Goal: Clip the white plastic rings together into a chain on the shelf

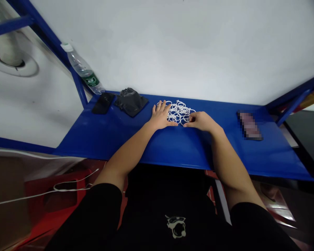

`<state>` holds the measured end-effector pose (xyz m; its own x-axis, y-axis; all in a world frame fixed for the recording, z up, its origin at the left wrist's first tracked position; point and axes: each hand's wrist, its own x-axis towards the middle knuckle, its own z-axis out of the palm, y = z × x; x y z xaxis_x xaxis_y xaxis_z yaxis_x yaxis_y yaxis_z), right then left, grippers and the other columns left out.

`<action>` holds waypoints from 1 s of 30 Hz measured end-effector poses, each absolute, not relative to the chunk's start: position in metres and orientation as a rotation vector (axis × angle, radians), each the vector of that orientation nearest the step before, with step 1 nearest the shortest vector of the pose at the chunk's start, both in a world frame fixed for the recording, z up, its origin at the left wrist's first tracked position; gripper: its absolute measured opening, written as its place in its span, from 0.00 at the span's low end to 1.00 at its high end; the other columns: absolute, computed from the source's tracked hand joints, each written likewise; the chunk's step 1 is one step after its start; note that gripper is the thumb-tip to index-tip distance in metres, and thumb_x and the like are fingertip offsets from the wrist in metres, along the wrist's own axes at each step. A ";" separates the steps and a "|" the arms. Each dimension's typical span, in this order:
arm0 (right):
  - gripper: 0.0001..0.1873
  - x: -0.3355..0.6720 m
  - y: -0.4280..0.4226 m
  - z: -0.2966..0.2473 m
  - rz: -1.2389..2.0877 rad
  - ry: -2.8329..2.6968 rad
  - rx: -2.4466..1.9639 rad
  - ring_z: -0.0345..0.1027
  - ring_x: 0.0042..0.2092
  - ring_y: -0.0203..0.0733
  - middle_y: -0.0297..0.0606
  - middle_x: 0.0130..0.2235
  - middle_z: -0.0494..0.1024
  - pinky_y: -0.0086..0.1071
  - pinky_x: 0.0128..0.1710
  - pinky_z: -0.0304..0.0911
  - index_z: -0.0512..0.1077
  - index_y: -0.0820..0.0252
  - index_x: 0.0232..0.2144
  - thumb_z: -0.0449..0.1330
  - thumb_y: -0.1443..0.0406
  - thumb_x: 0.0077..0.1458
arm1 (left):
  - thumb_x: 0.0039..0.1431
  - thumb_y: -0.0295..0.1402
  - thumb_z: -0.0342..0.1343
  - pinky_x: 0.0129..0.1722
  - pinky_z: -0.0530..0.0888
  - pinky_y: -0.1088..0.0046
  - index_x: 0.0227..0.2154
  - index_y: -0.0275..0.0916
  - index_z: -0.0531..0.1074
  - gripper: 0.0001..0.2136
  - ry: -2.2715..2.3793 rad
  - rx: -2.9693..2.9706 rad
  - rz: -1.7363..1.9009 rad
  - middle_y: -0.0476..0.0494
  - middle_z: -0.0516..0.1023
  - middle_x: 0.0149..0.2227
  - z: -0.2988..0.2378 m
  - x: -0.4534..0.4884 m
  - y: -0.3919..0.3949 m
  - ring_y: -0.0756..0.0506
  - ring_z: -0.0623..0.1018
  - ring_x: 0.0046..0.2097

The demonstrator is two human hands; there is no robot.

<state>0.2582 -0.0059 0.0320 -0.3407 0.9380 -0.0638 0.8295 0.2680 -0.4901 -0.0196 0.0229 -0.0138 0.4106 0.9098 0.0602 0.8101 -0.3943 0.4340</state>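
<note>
The pile of white rings [179, 111] lies on the blue surface [172, 146], close against the white wall [188, 45] behind it. The rings are thin, round and plain white, heaped loosely and hooked through one another in a low tangle. They look light and somewhat springy, likely to slide on the smooth paint and to drag their neighbours along when one is lifted. A fingertip pinch on a single ring at the pile's outer edge seems the surest hold.

The left hand [161, 116] rests open on the pile's left edge, palm down and fingers spread. The right hand [200, 121] sits at the pile's right edge, curled, thumb and forefinger pinched together, apparently on one ring, though that is too small to be sure.

Left of the pile lies a crumpled black pouch [131, 101], then a flat black case [103, 103], and farther left a clear water bottle [84, 69] leans against a blue post [78, 85]. Well to the right of the pile lies a flat blurred object [249, 125].
</note>
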 end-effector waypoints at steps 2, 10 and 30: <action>0.21 0.254 -0.004 0.027 0.662 -2.328 -1.647 0.66 0.29 0.40 0.31 0.26 0.76 0.38 0.31 0.54 0.72 0.53 0.26 0.78 0.53 0.53 | 0.54 0.64 0.74 0.81 0.45 0.33 0.82 0.45 0.53 0.61 1.416 2.356 0.392 0.32 0.42 0.85 -0.016 -0.019 0.023 0.19 0.41 0.84; 0.11 0.238 -0.002 0.010 0.546 -2.289 -1.467 0.70 0.35 0.43 0.38 0.33 0.81 0.38 0.37 0.58 0.74 0.54 0.31 0.69 0.57 0.62 | 0.62 0.55 0.73 0.81 0.51 0.38 0.80 0.45 0.57 0.50 1.430 2.428 0.488 0.31 0.52 0.83 -0.017 -0.014 0.023 0.25 0.50 0.83; 0.10 0.226 -0.002 -0.001 0.556 -2.179 -1.307 0.71 0.34 0.41 0.38 0.35 0.83 0.37 0.39 0.64 0.81 0.55 0.37 0.64 0.57 0.63 | 0.69 0.56 0.66 0.80 0.49 0.33 0.73 0.48 0.71 0.35 1.705 2.322 0.586 0.35 0.64 0.79 -0.014 -0.019 0.028 0.25 0.57 0.81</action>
<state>0.2256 -0.0018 -0.0013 -0.3883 0.8920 0.2316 0.6720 0.4460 -0.5912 -0.0185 0.0282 -0.0136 0.2555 0.9469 0.1950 0.8669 -0.3137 0.3874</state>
